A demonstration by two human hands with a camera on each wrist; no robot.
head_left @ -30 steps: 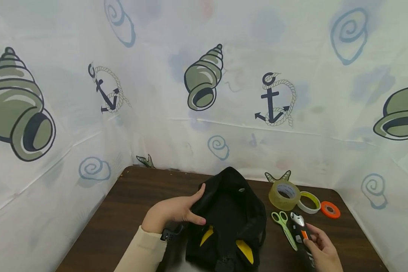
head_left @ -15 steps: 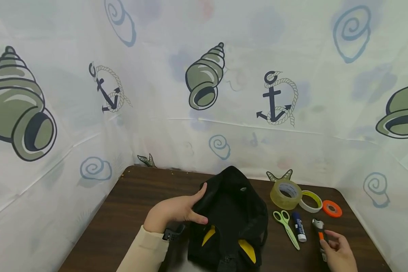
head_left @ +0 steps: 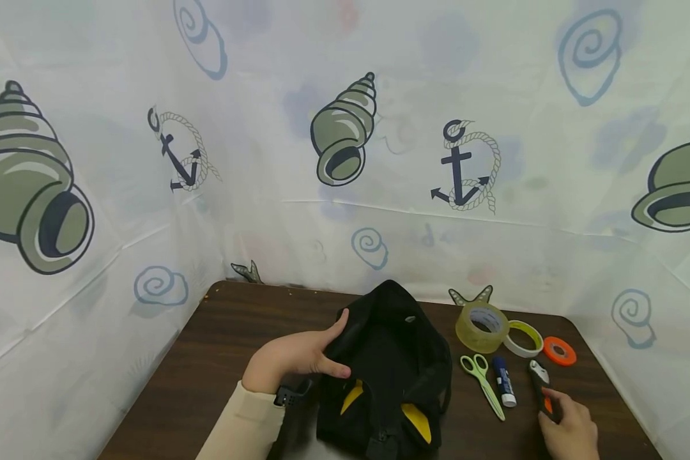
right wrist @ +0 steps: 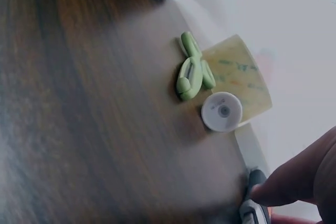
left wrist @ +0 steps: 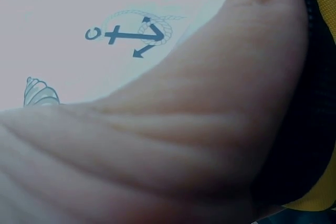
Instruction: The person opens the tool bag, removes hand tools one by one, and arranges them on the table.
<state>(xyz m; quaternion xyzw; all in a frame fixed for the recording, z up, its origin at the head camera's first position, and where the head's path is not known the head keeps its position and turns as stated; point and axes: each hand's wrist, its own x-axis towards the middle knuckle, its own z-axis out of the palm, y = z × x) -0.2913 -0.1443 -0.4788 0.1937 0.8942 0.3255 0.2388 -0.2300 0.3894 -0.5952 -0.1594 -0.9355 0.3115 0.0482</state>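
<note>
A black bag (head_left: pixel 379 358) with yellow patches stands mid-table in the head view, its top gaping. My left hand (head_left: pixel 293 358) grips the bag's left edge, thumb in front and a finger at the rim; the other fingers are hidden. On the right, my right hand (head_left: pixel 572 425) pinches a black utility knife (head_left: pixel 537 374) with a silver head and orange part, low over the table. Left of the knife lie a blue-and-white glue stick (head_left: pixel 504 381) and green scissors (head_left: pixel 483 383). In the right wrist view, thumb and knife (right wrist: pixel 253 211) show at the lower right.
Behind the scissors stand a wide clear tape roll (head_left: pixel 466 335), a white-and-yellow roll (head_left: pixel 514 350) and an orange roll (head_left: pixel 550 358). A printed cloth (head_left: pixel 264 160) encloses the brown table (head_left: pixel 207 383) at the back and sides.
My right hand has moved the utility knife rightward, away from over the glue stick, and lowered it beside it. The glue stick now shows. My left hand stays on the bag.
</note>
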